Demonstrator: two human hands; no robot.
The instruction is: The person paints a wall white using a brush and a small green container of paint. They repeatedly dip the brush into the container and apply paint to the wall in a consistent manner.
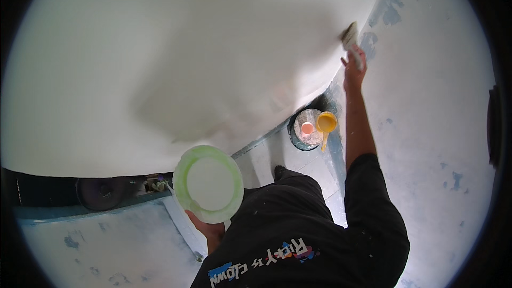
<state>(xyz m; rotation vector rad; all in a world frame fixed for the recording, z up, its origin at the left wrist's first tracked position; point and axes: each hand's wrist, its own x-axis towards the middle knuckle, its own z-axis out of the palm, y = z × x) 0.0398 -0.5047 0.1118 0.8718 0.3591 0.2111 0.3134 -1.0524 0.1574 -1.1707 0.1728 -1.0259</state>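
Note:
My right hand [354, 70] is stretched up and away, closed around the pale handle of a flat paintbrush [351, 36]. The bristles are at a white wall [224, 48], close to the corner with the adjoining wall [420, 100]. Low in front of my body, my left hand [206, 227] grips the near edge of a round green container [182, 178]. White material, seemingly paint, fills its middle, and white smears coat its rim. My left fingers under the container are hidden.
On the floor by the corner stands a bucket [295, 138] with a speckled top. A yellow dipper [326, 123] and a small pinkish-orange cup [307, 128] are on it. Grey-blue patches mark the right wall. At left is a dark opening with a dark round object [105, 193].

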